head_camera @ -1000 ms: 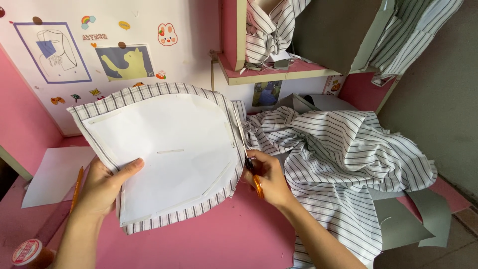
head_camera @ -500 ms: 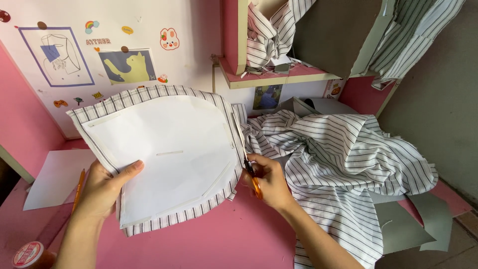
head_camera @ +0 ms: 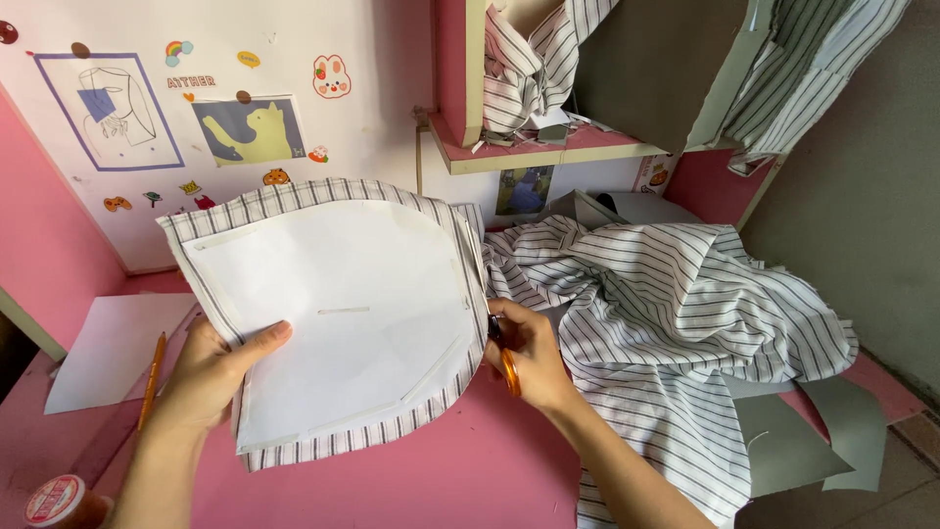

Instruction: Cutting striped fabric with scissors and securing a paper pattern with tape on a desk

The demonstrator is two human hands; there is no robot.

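Pink tabletop (head_camera: 470,480) is carrying a heap of striped fabric (head_camera: 676,323). Left hand (head_camera: 211,372) is pinching the white paper pattern (head_camera: 338,313) against its striped piece (head_camera: 294,196), raised above the table. Right hand (head_camera: 524,358) is gripping orange-handled scissors (head_camera: 504,358) at the curved right edge, seemingly mid-cut; following that curve calls for turning the piece.

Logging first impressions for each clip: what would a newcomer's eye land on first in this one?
First, the white paper pattern laid on striped fabric, held up at centre by the left hand while the right hand works orange-handled scissors at its right edge. Next, the heap of striped cloth on the pink table to the right. Behind, stickers and drawings dot the white wall at upper left.
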